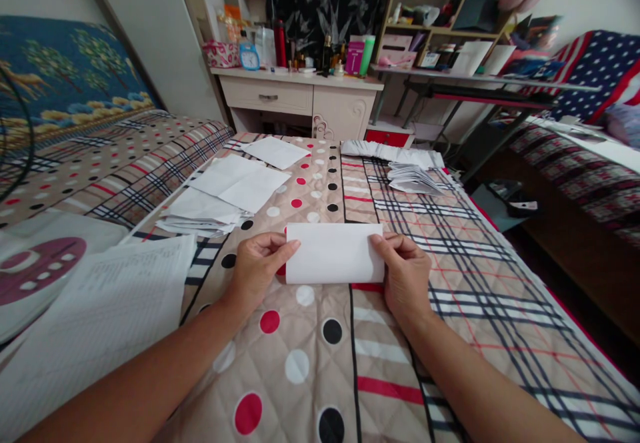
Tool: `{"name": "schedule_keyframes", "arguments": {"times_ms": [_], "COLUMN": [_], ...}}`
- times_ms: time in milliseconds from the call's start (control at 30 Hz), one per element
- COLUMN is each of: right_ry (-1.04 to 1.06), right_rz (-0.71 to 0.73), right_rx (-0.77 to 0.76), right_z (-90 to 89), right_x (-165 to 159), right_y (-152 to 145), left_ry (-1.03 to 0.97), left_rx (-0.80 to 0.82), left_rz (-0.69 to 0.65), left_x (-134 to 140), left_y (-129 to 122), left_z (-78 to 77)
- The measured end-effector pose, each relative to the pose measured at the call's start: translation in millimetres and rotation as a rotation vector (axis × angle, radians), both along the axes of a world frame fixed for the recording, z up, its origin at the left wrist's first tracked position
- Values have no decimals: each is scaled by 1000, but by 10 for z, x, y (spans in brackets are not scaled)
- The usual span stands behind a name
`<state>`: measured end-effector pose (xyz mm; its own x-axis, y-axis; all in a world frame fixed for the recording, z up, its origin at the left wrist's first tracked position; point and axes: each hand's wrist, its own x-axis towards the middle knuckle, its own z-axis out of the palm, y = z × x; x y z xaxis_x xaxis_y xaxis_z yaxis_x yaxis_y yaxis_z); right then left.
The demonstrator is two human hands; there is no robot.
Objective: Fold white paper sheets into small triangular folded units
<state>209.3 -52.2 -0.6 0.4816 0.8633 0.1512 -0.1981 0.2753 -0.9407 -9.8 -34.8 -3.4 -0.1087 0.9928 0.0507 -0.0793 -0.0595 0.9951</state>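
Note:
A white rectangular sheet of paper is held out level between my two hands, over the patterned bedspread. My left hand pinches its left edge, thumb on top. At the opposite edge my right hand grips it the same way. The sheet looks smooth and blank on the side facing me; whether it is folded I cannot tell. Beyond my left hand lies a loose pile of white papers. A smaller stack of folded papers rests beyond my right hand.
Printed sheets and a white plastic bag with a purple print lie at the left. A crumpled white wrapper is near the bed's far end. Behind stand a cream dresser and a desk.

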Motion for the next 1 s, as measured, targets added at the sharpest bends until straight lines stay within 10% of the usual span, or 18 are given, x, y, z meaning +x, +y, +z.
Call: {"name": "schedule_keyframes", "arguments": {"times_ms": [1000], "right_ry": [-66], "right_rz": [-5], "right_rx": [5], "right_z": [33], "right_x": [-8], "right_y": [-10], "left_ry": [34], "left_rx": [54], "left_rz": [32], "left_x": [3], "left_y": [-3], "left_z": [4]}}
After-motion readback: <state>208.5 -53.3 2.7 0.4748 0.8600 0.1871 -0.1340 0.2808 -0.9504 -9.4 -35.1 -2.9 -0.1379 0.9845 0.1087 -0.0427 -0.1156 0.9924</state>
